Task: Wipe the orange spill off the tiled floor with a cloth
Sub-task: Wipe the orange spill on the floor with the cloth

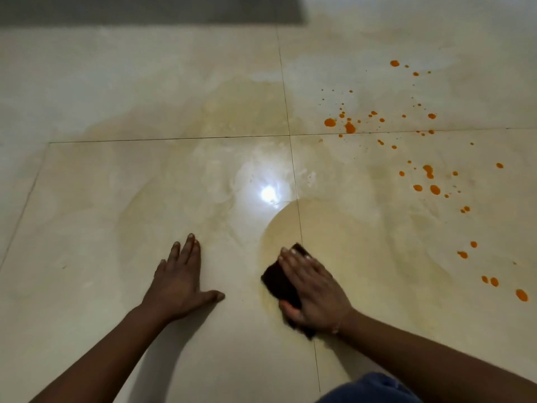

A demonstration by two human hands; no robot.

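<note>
A dark brown cloth (pixel 279 279) lies flat on the glossy cream tiled floor (pixel 145 199), pressed down under my right hand (pixel 313 289), whose fingers lie spread over it. Only the cloth's left edge and far tip show. My left hand (pixel 181 282) rests flat on the tile to the left, fingers apart, holding nothing. Several orange drops (pixel 350 128) are scattered over the tiles at the right, from the far middle down to a drop near my right forearm (pixel 521 295). A pale yellowish smear (pixel 334 228) spreads just beyond the cloth.
Dark grout lines (pixel 293 170) cross just beyond the hands. A bright light reflection (pixel 268 194) glares on the tile. A dark strip (pixel 145 10) runs along the far edge. Blue fabric (pixel 374 388), probably my clothing, shows at the bottom right.
</note>
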